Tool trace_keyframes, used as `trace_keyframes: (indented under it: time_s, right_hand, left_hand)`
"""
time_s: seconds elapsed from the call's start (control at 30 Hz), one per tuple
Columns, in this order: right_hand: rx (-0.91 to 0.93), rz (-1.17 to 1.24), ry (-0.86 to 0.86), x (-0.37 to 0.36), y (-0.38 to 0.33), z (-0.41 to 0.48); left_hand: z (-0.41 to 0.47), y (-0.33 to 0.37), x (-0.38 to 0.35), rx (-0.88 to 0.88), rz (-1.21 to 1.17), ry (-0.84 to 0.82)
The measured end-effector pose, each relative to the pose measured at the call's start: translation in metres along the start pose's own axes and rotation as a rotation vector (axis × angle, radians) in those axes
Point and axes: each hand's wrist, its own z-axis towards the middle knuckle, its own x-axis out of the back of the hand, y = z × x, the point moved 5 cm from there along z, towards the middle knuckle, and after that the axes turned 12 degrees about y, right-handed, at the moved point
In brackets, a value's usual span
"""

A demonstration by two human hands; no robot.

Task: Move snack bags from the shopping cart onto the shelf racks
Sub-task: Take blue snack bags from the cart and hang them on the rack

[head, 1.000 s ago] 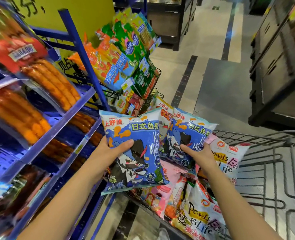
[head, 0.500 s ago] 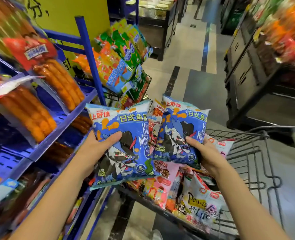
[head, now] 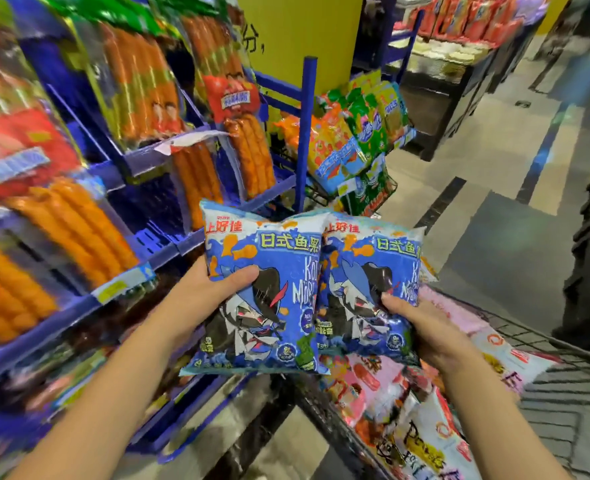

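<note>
Two blue snack bags with a cartoon figure are held up side by side in front of me. My left hand (head: 200, 299) grips the left blue bag (head: 265, 271) at its left edge, thumb on the front. My right hand (head: 425, 327) grips the right blue bag (head: 366, 271) at its lower right corner. Both bags hang above the front end of the wire shopping cart (head: 542, 344), which holds pink and white snack bags (head: 425, 438). The blue shelf rack (head: 169, 247) stands to the left, just beyond the left bag.
Sausage packs (head: 79, 230) fill the blue shelves on the left. A wire bin of green and orange snack bags (head: 352, 143) stands behind the blue upright post (head: 305, 133). A yellow pillar (head: 304, 36) rises behind. The tiled aisle (head: 494, 209) runs off to the right, with dark shelving beyond.
Both bags have risen and shifted left toward the shelf rack, and now sit closer together. My view has swung left, bringing more of the sausage shelves into sight.
</note>
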Motion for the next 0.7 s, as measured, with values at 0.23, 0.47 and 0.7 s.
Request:
trace_keyframes:
  time_s: [0.23,0.47,0.7]
  right_hand:
    - [0.023,-0.036,-0.183,-0.050,-0.007,-0.004]
    - [0.031,-0.077,-0.399,-0.142,0.001,-0.047]
    - [0.106,-0.160,-0.580,-0.246,0.004,-0.123]
  left_hand:
    - [-0.077,-0.021,0.052,0.050,-0.028,0.333]
    - [-0.186,-0.019,0.120,0.014,-0.009,0.592]
    - [-0.302,-0.020,0.209,0.000,-0.028,0.852]
